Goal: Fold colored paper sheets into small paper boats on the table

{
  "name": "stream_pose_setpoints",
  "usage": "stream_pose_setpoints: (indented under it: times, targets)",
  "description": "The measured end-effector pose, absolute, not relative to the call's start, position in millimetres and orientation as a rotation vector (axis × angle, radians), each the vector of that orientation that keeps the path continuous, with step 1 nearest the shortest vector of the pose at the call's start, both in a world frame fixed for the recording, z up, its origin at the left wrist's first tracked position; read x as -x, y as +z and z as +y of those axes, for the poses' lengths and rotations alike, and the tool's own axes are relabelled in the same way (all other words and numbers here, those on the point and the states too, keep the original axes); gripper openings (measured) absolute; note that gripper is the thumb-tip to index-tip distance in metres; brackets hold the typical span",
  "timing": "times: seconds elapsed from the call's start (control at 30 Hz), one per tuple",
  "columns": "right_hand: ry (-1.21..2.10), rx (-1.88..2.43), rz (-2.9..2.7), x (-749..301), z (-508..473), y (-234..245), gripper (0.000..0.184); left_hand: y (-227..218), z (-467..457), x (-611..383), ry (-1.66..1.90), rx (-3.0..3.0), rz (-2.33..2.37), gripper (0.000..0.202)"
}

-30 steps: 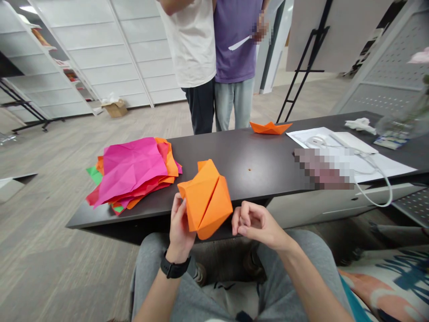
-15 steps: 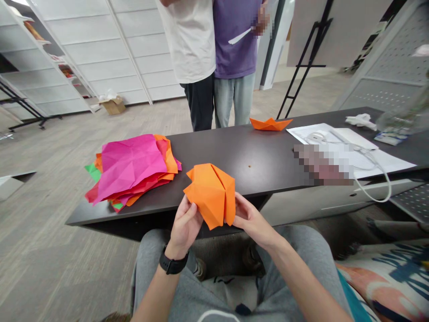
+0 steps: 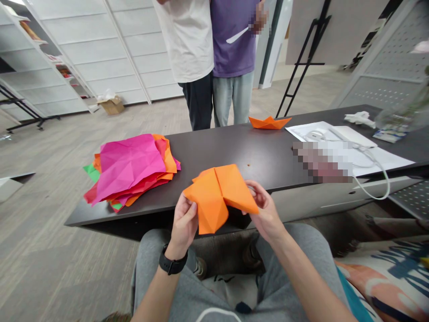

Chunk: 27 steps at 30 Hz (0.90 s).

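A creased sheet of orange origami paper [image 3: 214, 192] hangs in the air between my hands, above the near edge of the table, partly unfolded with flaps spreading to both sides. My left hand [image 3: 185, 221] pinches its left edge, thumb on the near face; a black watch [image 3: 173, 260] is on that wrist. My right hand [image 3: 265, 212] grips the right flap, with some of its fingers hidden behind the paper. To the left on the table lies a stack of crumpled coloured paper [image 3: 130, 165], magenta on top. A folded orange paper boat [image 3: 270, 122] stands at the table's far edge.
The dark table [image 3: 208, 147] runs across in front of my knees. On its right side are white sheets [image 3: 385, 156], a white cable [image 3: 385, 179], a crumpled tissue [image 3: 360, 119] and a clear vase [image 3: 398, 118]. Two people [image 3: 187, 44] stand beyond the table.
The orange paper has opened out wider, its right flap now spread to the right. My right hand has moved right with that flap, while my left hand stays nearly in place.
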State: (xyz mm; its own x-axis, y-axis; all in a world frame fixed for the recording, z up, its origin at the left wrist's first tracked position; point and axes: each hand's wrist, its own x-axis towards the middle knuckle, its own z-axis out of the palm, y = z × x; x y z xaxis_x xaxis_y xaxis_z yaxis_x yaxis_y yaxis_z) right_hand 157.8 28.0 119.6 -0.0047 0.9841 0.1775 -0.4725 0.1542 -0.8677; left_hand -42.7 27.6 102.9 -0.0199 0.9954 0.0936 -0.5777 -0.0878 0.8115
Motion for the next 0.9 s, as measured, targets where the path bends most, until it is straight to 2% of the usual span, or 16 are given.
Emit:
stream_pose_setpoints:
  times: [0.1,0.2,0.27,0.43,0.67,0.8,0.9]
  targets:
    - [1.112,0.640,-0.952,-174.8,31.9,122.3,0.034,105.0,31.8,49.8,1.676,-0.744,0.734,0.042]
    - [1.225,0.663,-1.016,-182.1,34.8,123.1,0.018,104.2,31.6,54.8,1.712,-0.740,0.743,0.044]
    - [1.393,0.737,-1.092,-177.8,34.9,120.9,0.022,101.6,28.7,55.2,1.648,-0.773,0.723,0.041]
    - [1.584,0.756,-1.082,-155.7,28.9,115.6,0.048,93.9,20.7,52.6,1.412,-0.904,0.677,0.042]
    - [1.632,0.742,-0.963,-158.8,26.0,121.6,0.028,92.5,23.4,54.2,1.330,-0.942,0.679,0.045]
    - [1.373,0.696,-0.906,-164.0,26.5,118.8,0.024,93.0,24.9,51.9,1.404,-0.939,0.696,0.042]
    - [1.073,0.716,-1.019,-167.3,25.3,111.0,0.018,96.0,24.7,48.8,1.476,-0.954,0.708,0.025]
